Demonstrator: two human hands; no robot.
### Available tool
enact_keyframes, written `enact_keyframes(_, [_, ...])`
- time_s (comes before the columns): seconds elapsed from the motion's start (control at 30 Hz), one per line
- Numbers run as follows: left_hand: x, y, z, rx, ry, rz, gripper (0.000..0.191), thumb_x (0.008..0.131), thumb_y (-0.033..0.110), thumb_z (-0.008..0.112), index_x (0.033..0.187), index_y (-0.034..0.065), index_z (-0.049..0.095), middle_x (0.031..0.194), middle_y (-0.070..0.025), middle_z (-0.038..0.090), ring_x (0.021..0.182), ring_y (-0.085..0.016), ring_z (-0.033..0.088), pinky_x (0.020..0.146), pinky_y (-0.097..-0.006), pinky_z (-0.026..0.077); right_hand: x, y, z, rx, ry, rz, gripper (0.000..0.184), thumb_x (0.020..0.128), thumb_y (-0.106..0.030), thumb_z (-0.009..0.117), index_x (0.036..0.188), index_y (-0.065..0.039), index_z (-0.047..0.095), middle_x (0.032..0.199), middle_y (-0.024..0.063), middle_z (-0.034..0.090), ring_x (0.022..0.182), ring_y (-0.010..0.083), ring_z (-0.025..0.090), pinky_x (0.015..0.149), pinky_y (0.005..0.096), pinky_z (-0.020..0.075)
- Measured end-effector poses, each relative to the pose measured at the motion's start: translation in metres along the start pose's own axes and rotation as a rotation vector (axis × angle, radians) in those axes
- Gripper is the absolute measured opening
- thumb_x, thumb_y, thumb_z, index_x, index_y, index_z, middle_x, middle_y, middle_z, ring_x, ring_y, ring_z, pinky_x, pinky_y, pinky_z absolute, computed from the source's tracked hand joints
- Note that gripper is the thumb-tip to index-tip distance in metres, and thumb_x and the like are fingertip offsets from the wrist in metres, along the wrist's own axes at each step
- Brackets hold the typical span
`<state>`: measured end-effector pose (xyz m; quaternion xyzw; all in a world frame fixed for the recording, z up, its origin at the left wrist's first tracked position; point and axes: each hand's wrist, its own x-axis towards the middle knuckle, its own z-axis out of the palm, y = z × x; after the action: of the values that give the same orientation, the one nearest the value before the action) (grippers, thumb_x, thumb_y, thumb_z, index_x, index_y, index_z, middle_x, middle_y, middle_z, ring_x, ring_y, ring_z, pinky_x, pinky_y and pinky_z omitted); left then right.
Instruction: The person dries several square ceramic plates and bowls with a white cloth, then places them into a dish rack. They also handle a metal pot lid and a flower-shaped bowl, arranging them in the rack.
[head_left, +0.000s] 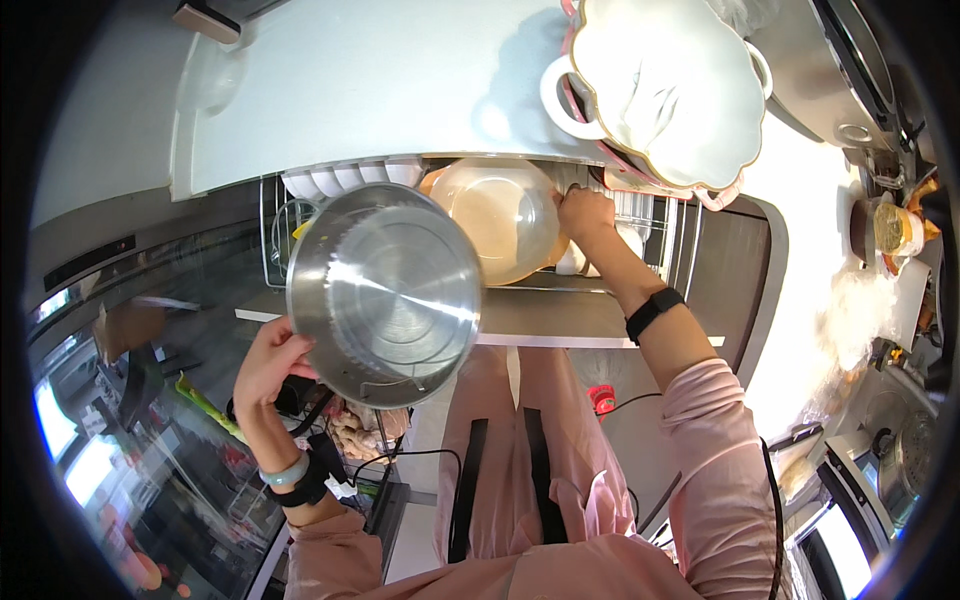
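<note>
My left hand (271, 360) grips the rim of a stainless steel basin (390, 300), held up over the front of a pulled-out drawer (570, 319). The basin's shiny inside faces me. At the drawer's back, my right hand (589, 216) is closed at the right edge of a translucent plastic bowl (491, 217). Orange-toned bowls or basins show beneath and around that bowl. White dishes (574, 259) sit just under my right hand. A wire rack with white ribbed ware (352, 178) stands on the drawer's left side, partly hidden by the basin.
Above the drawer runs a white countertop (360, 82). A large scalloped white dish with handles (667, 90) rests on it at the right, over pinkish ware. Ginger-like roots (356, 433) fill a rack at lower left. A dark cable (420, 452) hangs beside my legs.
</note>
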<state>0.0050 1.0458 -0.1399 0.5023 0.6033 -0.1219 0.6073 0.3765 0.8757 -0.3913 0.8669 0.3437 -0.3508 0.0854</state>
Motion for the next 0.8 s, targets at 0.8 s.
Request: enact_keyframes(0.8, [0.043,0.106,-0.031,-0.432,0.254,0.441,0.015,0.089,0.012,0.052,0.087,-0.0029,0.050,0.080,-0.0154,0.064,0.075,-0.024,0.071,0.060,-0.0231,0.059,-0.032,-0.024,-0.036,0.135,-0.126,-0.152,0.030,0.087,-0.026,0.060,0.105,-0.002,0.065,0.081,0.0145,0.070,0.076,0.0279,0.070,0.069,0.0391,0.0540])
